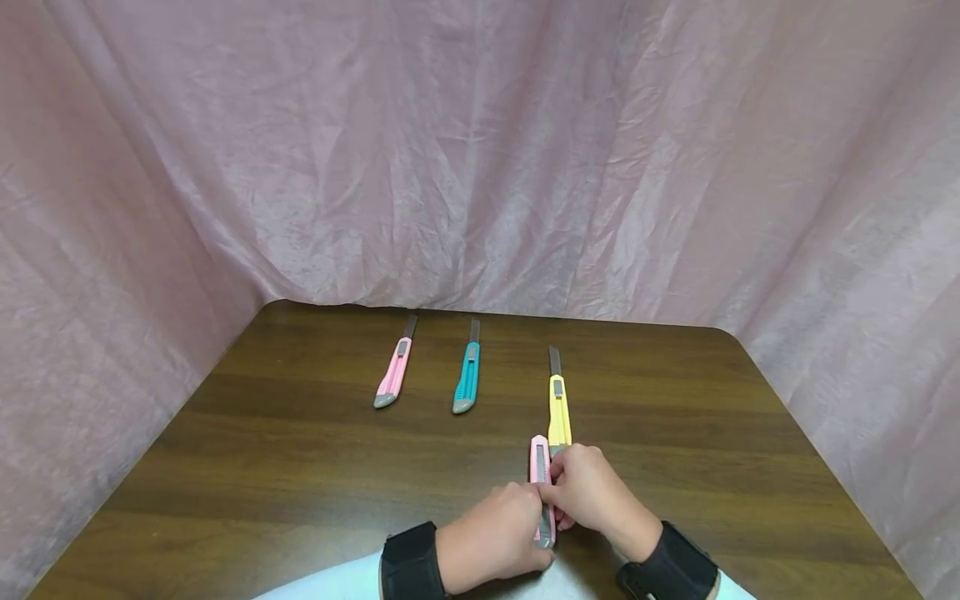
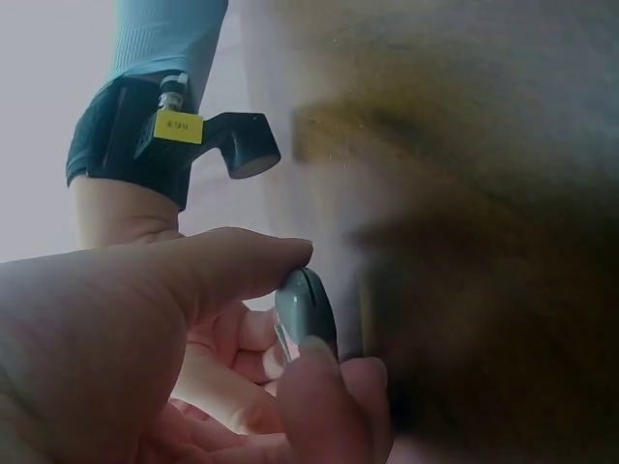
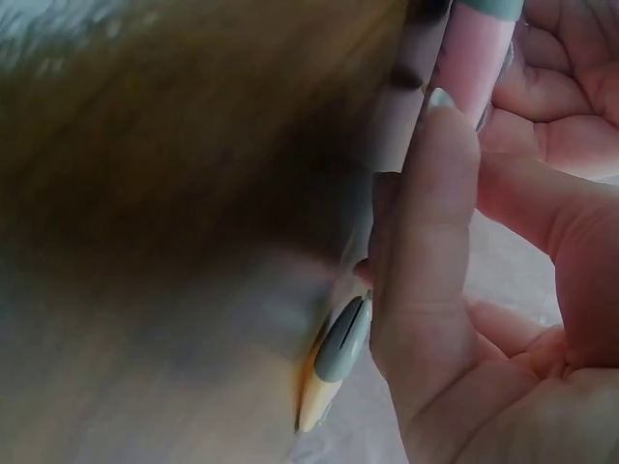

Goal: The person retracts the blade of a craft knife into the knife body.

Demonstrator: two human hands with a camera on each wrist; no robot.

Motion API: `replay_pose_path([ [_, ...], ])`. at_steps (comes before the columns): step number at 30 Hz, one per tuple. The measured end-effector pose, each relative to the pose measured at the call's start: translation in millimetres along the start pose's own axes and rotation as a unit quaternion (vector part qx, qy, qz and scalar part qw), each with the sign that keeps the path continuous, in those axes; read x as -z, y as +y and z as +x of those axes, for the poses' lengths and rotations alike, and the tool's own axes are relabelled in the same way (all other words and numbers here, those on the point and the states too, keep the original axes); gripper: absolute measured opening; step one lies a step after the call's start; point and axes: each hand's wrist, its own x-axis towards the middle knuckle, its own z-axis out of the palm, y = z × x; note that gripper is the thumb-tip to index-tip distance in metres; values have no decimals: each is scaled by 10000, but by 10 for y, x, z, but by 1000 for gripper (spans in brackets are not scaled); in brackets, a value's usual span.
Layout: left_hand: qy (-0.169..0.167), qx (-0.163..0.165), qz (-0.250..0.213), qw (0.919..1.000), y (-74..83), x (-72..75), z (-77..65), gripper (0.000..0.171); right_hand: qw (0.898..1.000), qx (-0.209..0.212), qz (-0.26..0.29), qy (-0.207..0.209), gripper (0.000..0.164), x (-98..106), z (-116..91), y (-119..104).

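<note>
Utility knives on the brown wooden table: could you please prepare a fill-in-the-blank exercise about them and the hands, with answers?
1. The teal plastic utility knife lies between a pink plastic utility knife and the ____ one.
2. The left hand and the right hand hold a grey-ended plastic utility knife whose handle is mainly ____.
3. The blades of the three unheld knives point ____ from the hands.
4. The number of utility knives in the head view is ____.

Answers: yellow; pink; away; four.

Pink util. knife (image 1: 540, 467), gry end (image 2: 304, 307)

The head view is evenly lit; pale glare touches the near table (image 1: 300, 508); dimmer wrist views blur it.
</note>
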Motion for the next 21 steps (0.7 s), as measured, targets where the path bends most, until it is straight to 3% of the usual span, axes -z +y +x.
replay_pose_path([
  [9, 144, -304, 320, 9989, 25, 0, -29, 32, 9994, -4, -353, -38, 24, -11, -18, -42],
  [21, 83, -415, 494, 9979, 19, -8, -31, 34, 9988, -181, -457, -17, 21, 25, -21, -58],
])
